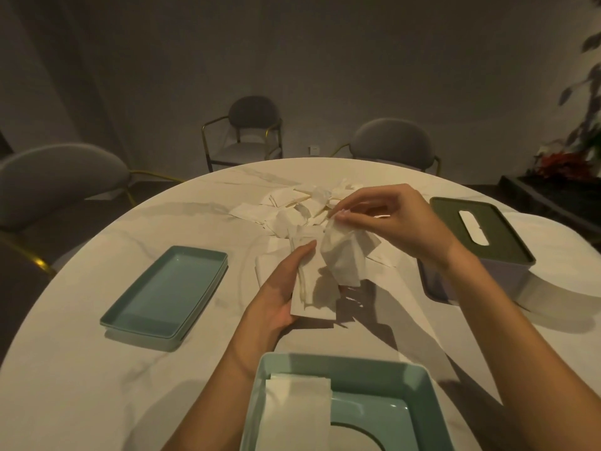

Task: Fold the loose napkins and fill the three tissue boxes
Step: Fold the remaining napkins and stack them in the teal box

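My left hand (279, 288) holds a small stack of folded white napkins (309, 297) above the table. My right hand (387, 219) pinches the top corner of a loose crumpled napkin (344, 255) that hangs over the stack. A heap of loose napkins (292, 209) lies on the table beyond my hands. An open teal tissue box (357, 369) sits nearest me with folded napkins (296, 408) inside at its left. A closed tissue box (474, 245) with a dark green lid stands at the right.
A teal tray-like lid (166, 291) lies flat at the left on the round marble table (97, 369). Grey chairs (253, 131) stand around the far side. A plant (582, 125) stands at the far right.
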Motion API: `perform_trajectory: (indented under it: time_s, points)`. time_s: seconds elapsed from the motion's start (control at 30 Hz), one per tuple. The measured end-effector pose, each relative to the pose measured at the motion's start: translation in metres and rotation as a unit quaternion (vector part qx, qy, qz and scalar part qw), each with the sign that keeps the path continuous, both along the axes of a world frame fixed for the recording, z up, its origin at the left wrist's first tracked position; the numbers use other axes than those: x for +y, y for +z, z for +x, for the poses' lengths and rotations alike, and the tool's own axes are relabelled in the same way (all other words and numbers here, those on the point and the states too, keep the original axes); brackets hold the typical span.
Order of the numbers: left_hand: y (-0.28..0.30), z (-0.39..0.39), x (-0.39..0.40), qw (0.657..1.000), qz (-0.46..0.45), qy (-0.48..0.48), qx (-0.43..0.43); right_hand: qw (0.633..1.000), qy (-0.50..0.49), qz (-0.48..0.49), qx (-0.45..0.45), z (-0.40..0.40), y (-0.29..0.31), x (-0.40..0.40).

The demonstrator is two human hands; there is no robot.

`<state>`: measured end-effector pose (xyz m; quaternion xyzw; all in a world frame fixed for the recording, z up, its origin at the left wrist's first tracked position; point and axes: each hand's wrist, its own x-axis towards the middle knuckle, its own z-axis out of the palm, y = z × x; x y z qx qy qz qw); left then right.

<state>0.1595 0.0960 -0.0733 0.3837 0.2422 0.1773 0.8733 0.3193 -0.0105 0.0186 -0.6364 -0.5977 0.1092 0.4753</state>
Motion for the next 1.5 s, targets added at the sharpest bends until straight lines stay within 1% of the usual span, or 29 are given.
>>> perform_trajectory:
  time_s: [0.13,0.23,0.3,0.4,0.47,0.57,0.67,0.73,0.8,0.9,0.97,1.0,1.07,1.13,1.27,1.33,1.4,1.43,1.5]
  points:
    - [-0.004,0.001,0.001,0.999,-0.003,-0.036,0.032,0.998,0.038,-0.032,-0.026,-0.006,0.003,-0.003]
    - [-0.003,0.001,-0.002,0.999,-0.014,-0.050,0.000,0.994,0.064,-0.056,-0.070,-0.008,0.003,-0.004]
    - [0.001,0.000,-0.005,0.998,-0.012,-0.054,-0.039,0.992,0.079,-0.074,-0.060,-0.010,-0.002,-0.001]
    - [0.010,0.000,-0.012,0.995,0.006,-0.075,-0.063,0.995,0.046,-0.063,-0.069,-0.011,-0.015,0.005]
    - [0.010,0.000,-0.013,0.993,0.025,-0.103,-0.052,0.995,0.035,-0.057,-0.076,-0.011,-0.023,0.009]
    - [0.003,-0.005,-0.012,0.988,0.077,-0.133,-0.019,0.995,0.022,-0.051,-0.077,-0.007,-0.026,0.011]
    - [0.009,-0.011,-0.017,0.985,0.080,-0.144,-0.044,0.993,0.068,-0.080,-0.060,0.000,-0.022,0.009]
    - [0.010,-0.011,-0.018,0.982,0.100,-0.151,-0.043,0.992,0.086,-0.074,-0.047,0.000,-0.023,0.008]
    - [0.008,-0.009,-0.017,0.978,0.140,-0.146,-0.043,0.995,0.069,-0.054,-0.054,-0.002,-0.027,0.010]
    - [0.009,-0.010,-0.017,0.974,0.176,-0.145,-0.017,0.997,0.016,-0.028,-0.077,0.000,-0.032,0.015]
    - [0.009,-0.010,-0.016,0.969,0.194,-0.153,-0.011,0.997,-0.020,-0.038,-0.068,0.008,-0.030,0.015]
    - [0.009,-0.010,-0.015,0.970,0.190,-0.152,-0.010,0.996,-0.019,-0.060,-0.059,0.011,-0.029,0.014]
    - [0.009,-0.009,-0.013,0.980,0.142,-0.141,-0.002,0.992,0.017,-0.115,-0.046,0.013,-0.028,0.012]
    - [0.008,-0.009,-0.013,0.985,0.105,-0.136,-0.001,0.989,0.045,-0.132,-0.055,0.009,-0.028,0.011]
    - [0.010,-0.010,-0.014,0.983,0.116,-0.142,0.027,0.993,0.047,-0.085,-0.061,0.004,-0.030,0.012]
    - [0.008,-0.010,-0.014,0.982,0.084,-0.165,0.030,0.994,0.052,-0.079,-0.049,0.002,-0.031,0.012]
    - [0.007,-0.010,-0.015,0.982,0.027,-0.186,0.008,0.996,0.044,-0.070,-0.032,0.001,-0.032,0.012]
    - [0.006,-0.010,-0.015,0.983,0.016,-0.184,-0.002,0.997,0.033,-0.065,-0.026,0.000,-0.032,0.012]
    - [0.005,-0.009,-0.014,0.985,0.048,-0.166,-0.003,0.998,0.018,-0.062,-0.024,-0.001,-0.034,0.014]
